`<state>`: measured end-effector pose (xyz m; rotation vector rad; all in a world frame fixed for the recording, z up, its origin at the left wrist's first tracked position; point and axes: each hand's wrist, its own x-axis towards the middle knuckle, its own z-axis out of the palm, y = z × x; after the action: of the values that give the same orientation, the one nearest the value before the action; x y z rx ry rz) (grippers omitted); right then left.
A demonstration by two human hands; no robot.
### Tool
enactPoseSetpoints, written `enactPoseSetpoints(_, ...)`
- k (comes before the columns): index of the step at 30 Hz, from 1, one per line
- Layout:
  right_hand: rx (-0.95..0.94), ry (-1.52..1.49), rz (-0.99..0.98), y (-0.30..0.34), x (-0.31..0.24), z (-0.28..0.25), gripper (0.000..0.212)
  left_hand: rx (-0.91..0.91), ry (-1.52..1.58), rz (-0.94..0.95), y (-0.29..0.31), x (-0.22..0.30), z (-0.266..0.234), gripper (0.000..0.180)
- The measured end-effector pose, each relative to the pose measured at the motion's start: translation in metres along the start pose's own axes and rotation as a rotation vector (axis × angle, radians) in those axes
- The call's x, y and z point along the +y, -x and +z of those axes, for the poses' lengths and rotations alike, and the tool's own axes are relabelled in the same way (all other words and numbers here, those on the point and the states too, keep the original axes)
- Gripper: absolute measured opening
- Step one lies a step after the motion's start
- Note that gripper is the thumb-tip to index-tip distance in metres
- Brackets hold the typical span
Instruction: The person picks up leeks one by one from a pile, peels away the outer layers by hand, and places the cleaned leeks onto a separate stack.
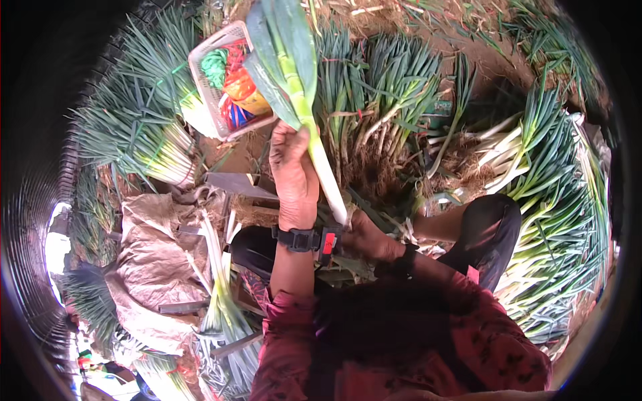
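Note:
A single large leek (323,170) slants across the middle, its broad green leaves up and its white end down toward me. My left hand (293,164) is closed round the stalk where green turns to white. Beside the white lower end is my right hand (366,237), its fingers curled in. Whether it grips the leek's end or some loose leaf there is hidden. Beyond my left hand a pale plastic basket (195,65) holds green, red, orange and blue bundles of ties or string.
Leek bundles (137,137) stand at the left, and rooty leeks (381,113) stand upright ahead. A large heap of leeks (545,234) curves along the right. A crumpled sack cloth (157,257) lies at the left, near more leeks (224,311). Leaf scraps litter the soil.

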<state>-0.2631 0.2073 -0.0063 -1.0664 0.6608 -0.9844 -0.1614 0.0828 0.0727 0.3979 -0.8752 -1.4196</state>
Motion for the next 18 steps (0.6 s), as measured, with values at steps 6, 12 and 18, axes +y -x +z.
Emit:
enactPoseSetpoints(6,-0.041,0.014,0.006,0.005,-0.009,-0.021,0.010,-0.188,-0.197,-0.022,-0.014,0.024,0.003,0.040)
enactPoseSetpoints(12,0.364,0.577,-0.503,-0.012,0.012,-0.028,0.013,-0.078,-0.558,0.294,-0.015,0.014,0.001,0.040)
enactPoseSetpoints(18,0.563,0.872,-0.249,-0.015,0.023,-0.033,0.016,0.137,-0.550,0.350,-0.003,-0.008,-0.004,0.013)
